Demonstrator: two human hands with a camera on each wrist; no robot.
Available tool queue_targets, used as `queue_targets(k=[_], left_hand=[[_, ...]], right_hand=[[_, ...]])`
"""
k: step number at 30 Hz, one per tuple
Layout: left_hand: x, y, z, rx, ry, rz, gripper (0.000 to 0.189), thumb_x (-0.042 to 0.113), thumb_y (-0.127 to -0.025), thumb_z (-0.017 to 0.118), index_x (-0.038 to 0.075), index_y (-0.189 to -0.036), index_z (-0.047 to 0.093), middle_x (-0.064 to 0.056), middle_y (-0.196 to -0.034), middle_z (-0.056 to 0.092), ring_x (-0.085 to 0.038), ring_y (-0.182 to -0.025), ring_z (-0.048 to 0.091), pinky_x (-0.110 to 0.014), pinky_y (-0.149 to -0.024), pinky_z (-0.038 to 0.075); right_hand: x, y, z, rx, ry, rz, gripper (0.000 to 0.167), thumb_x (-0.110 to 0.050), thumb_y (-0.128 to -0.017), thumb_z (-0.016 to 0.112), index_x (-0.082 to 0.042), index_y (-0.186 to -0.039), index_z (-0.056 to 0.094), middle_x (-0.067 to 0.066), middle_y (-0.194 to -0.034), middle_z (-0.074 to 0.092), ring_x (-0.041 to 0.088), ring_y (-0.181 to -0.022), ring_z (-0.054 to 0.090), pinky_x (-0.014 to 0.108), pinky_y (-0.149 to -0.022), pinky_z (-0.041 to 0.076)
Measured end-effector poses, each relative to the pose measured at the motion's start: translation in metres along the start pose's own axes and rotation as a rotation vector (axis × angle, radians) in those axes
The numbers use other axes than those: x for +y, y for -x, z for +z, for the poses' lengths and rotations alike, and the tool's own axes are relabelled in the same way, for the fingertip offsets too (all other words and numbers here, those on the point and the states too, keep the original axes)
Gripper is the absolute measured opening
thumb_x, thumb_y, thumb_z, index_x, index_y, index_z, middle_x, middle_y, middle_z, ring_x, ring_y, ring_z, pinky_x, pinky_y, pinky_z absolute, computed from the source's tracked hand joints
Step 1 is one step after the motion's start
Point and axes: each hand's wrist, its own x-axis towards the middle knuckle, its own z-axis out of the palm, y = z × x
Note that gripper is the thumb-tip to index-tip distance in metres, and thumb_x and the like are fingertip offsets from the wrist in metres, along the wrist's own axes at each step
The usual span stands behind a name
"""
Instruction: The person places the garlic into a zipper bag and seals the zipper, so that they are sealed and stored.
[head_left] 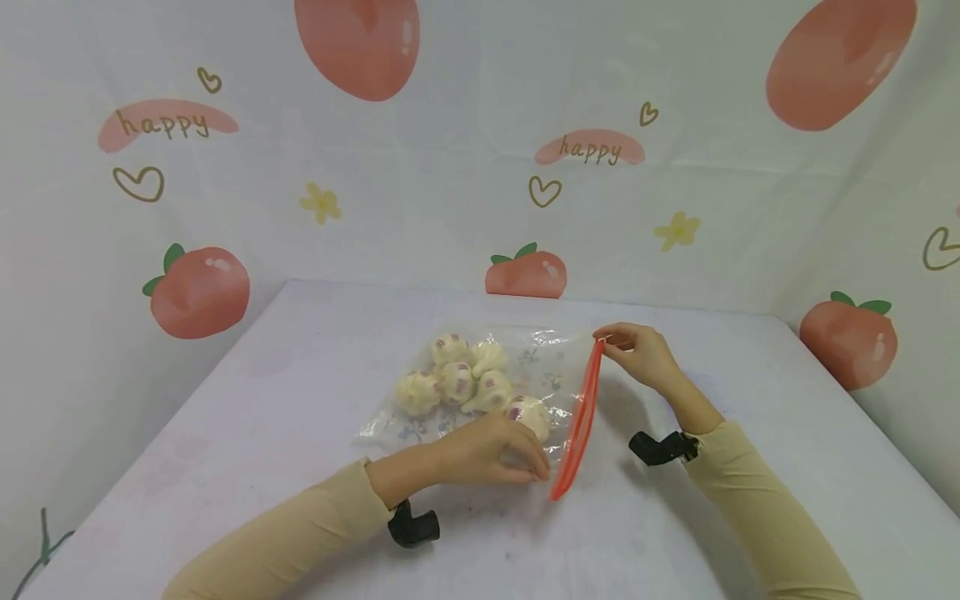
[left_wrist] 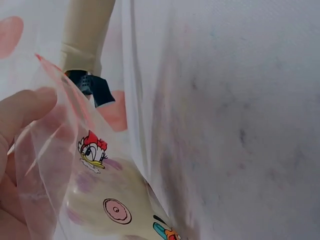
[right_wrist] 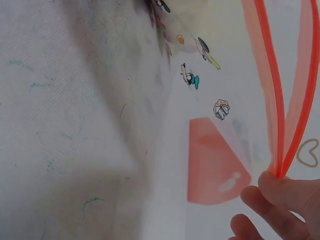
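Observation:
A clear zip bag with a red zip strip and small cartoon prints lies on the white table. Several garlic bulbs, white with purple marks, are inside it. One bulb shows through the plastic in the left wrist view. My right hand pinches the far end of the strip between thumb and fingers. From that pinch the two red bands spread apart, so the bag's mouth gapes. At the near side, my left hand grips the plastic by the mouth, partly covering the nearest bulb.
The white table meets a white backdrop cloth printed with peaches, hearts and "happy". Black wrist mounts hang below both sleeves. A thin dark cord-like thing is at the lower left.

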Motion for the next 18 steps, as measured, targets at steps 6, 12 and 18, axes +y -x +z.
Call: queue_targets(k=[6,12,18], left_hand=[[-0.0026,0.0016,-0.0008,-0.055,-0.028,0.001,0.011,0.005,-0.084,0.066,0.007,-0.092,0.074,-0.002,-0.097,0.073,-0.007,-0.098,0.065,-0.010,-0.088,0.046],[-0.0035,0.0035,-0.0025,-0.075,-0.002,-0.032,0.010,0.006,-0.084,0.067,0.007,-0.090,0.074,-0.003,-0.096,0.073,-0.008,-0.098,0.065,-0.010,-0.087,0.046],[-0.0069,0.0055,-0.0030,-0.093,-0.001,-0.044,0.009,0.006,-0.083,0.068,0.010,-0.088,0.075,-0.001,-0.096,0.073,-0.005,-0.096,0.064,-0.011,-0.087,0.046]], right_hand=[[0.0024,-0.0008,0.0015,-0.009,0.018,-0.019,0.019,-0.001,-0.085,0.063,0.002,-0.102,0.067,0.024,-0.097,0.069,0.037,-0.087,0.068,0.040,-0.071,0.056],[0.0038,-0.0015,0.0041,-0.020,0.025,-0.005,0.019,-0.001,-0.085,0.063,0.003,-0.103,0.067,0.023,-0.098,0.069,0.038,-0.088,0.067,0.043,-0.072,0.056],[0.0045,-0.0007,0.0067,-0.028,0.043,0.002,0.019,-0.001,-0.084,0.063,0.002,-0.102,0.068,0.022,-0.096,0.070,0.036,-0.087,0.068,0.038,-0.069,0.056]])
